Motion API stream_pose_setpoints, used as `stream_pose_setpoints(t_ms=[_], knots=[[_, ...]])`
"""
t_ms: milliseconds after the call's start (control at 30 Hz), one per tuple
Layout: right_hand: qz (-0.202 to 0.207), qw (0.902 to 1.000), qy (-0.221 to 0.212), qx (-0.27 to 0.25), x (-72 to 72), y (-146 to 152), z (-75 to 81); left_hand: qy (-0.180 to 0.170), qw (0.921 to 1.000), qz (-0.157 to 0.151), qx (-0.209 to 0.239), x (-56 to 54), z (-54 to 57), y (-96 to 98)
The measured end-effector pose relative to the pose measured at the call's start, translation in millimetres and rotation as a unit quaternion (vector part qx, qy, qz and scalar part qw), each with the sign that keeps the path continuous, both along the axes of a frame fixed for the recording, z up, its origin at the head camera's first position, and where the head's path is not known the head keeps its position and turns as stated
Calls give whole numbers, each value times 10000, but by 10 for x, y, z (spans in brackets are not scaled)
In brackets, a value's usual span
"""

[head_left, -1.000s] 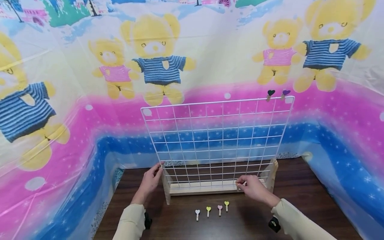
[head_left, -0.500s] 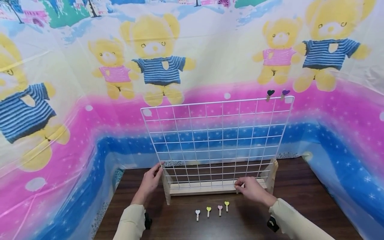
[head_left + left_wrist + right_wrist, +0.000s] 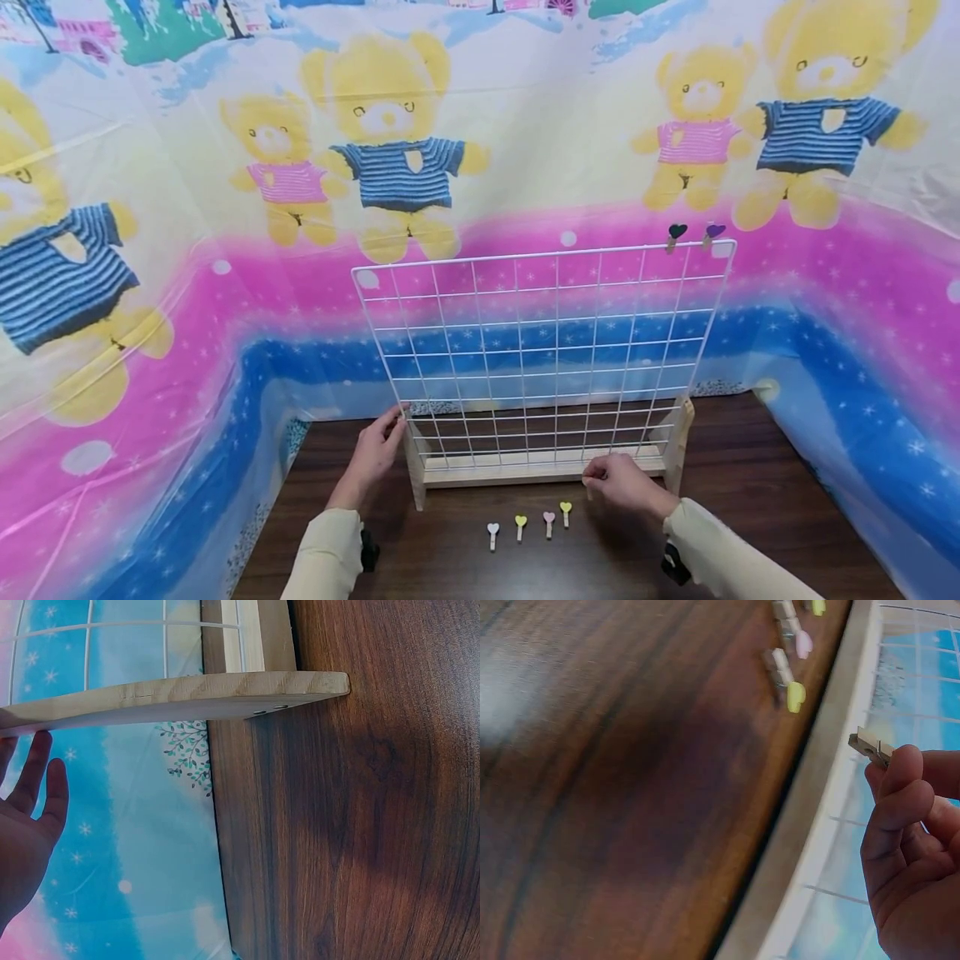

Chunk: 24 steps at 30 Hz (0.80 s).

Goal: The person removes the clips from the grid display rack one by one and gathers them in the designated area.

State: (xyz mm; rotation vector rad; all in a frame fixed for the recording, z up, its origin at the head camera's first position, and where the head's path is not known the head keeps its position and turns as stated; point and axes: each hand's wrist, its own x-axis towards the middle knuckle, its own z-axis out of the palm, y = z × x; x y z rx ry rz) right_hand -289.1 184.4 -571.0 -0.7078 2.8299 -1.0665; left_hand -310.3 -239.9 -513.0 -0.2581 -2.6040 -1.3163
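Pinched between thumb and fingertips of my right hand [image 3: 626,483] is a small wooden clothespin [image 3: 870,746], its far end hidden by the fingers. That hand is in front of the stand's wooden base bar [image 3: 510,477]. My left hand [image 3: 377,450] touches the stand's left wooden side panel [image 3: 225,694] with extended fingertips. The stand carries an upright white wire grid [image 3: 557,356]. Clipped on its top wire at the right are a dark green heart clothespin [image 3: 677,234] and a purple heart clothespin [image 3: 714,234].
Heart clothespins lie in a loose row on the brown wooden table [image 3: 435,567]: a white one [image 3: 492,536], a yellow one [image 3: 521,527], a pink one [image 3: 549,524] and another yellow one [image 3: 566,513]. Behind the table hangs a bear-patterned cloth [image 3: 525,167].
My right hand has moved a little left and nearer the front, away from the grid's bottom, still pinching the clothespin. The left hand stays at the side panel.
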Motion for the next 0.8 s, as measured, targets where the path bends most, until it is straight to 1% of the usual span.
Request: stream_pose_setpoints(t_ms=[67,233,367,533,633,800], knots=[[27,9996,-261,-118,11,-7,-70,64,10000,-21,-13,0,-3,-3],[34,9981,-553,-256,39,-26,-245,195,9998,-24,-67,-8,-16,-7],[-18,9962,-769,-409,49,-30,-339,148,9999,-4,-64,-12,-15,-2],[-207,9928,-1142,-284,63,-23,-421,32,10000,15,-20,3,3,7],[-237,9926,-1169,-233,63,-11,-483,-7,10000,2,-3,13,9,9],[-155,9947,-997,-204,43,16,-573,5,10000,7,23,17,11,8]])
